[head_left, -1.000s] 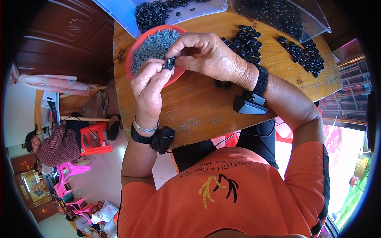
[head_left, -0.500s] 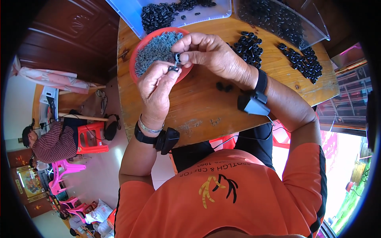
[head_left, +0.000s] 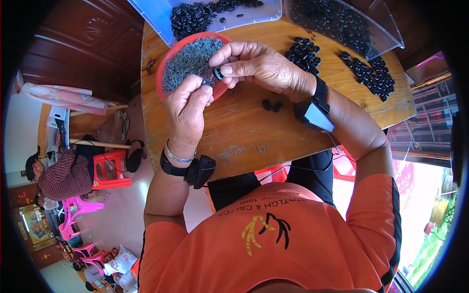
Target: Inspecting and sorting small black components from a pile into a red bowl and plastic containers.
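My right hand (head_left: 266,66) pinches a small black round piece (head_left: 218,73) between thumb and fingers. Close to it, my left hand (head_left: 188,107) is closed on another small dark piece (head_left: 206,82), mostly covered by its thumb and forefinger. A thin metallic bit, perhaps a spring, shows faintly between the two pieces. Both hands are above the near right side of a red bowl (head_left: 159,80), which is full of small grey-blue spring-like parts (head_left: 188,61).
A clear bin (head_left: 254,17) with black pieces stands behind the bowl, and a second one (head_left: 381,51) is at far right. Black pieces lie in piles (head_left: 303,56) (head_left: 373,80) on the wooden table (head_left: 234,141); two loose ones (head_left: 272,105) are nearer. A person (head_left: 66,180) sits at left.
The two pieces have come slightly apart, and the metallic bit between them shows less. My left hand has shifted a little left; my right hand has barely moved.
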### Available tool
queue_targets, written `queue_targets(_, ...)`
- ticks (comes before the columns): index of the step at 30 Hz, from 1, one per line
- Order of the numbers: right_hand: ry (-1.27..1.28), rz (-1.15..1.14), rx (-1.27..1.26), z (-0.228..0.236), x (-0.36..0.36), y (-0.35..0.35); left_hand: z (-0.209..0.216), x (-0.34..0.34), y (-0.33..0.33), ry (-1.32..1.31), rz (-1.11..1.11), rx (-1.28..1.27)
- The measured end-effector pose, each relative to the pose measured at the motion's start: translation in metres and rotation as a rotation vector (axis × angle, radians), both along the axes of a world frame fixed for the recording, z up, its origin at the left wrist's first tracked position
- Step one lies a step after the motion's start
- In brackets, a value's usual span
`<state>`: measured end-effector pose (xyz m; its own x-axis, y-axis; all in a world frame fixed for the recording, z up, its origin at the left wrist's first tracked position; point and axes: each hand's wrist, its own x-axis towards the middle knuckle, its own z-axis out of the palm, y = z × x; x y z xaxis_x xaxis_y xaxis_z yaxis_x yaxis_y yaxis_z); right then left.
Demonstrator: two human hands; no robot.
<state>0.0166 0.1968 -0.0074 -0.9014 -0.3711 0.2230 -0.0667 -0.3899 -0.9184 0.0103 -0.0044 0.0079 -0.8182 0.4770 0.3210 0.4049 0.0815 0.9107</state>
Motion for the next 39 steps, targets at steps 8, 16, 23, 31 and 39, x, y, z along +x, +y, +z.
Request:
queue_targets(8, 0.046, -0.065, 0.19, 0.01, 0.004, 0.003, 0.002, 0.0, 0.0, -0.07, -0.036, 0.019)
queue_targets(16, 0.188, -0.136, 0.388, 0.015, 0.005, 0.005, 0.003, -0.003, 0.0, -0.068, -0.061, -0.045)
queue_targets(23, 0.201, -0.146, 0.436, 0.021, 0.009, 0.004, 0.002, -0.002, 0.001, -0.061, -0.067, -0.057)
queue_targets(31, 0.182, -0.123, 0.479, 0.02, 0.011, 0.001, -0.001, -0.002, 0.0, -0.081, -0.066, -0.052)
queue_targets(39, 0.181, -0.153, 0.461, 0.018, 0.011, -0.001, 0.003, 0.001, 0.002, -0.091, -0.062, -0.045)
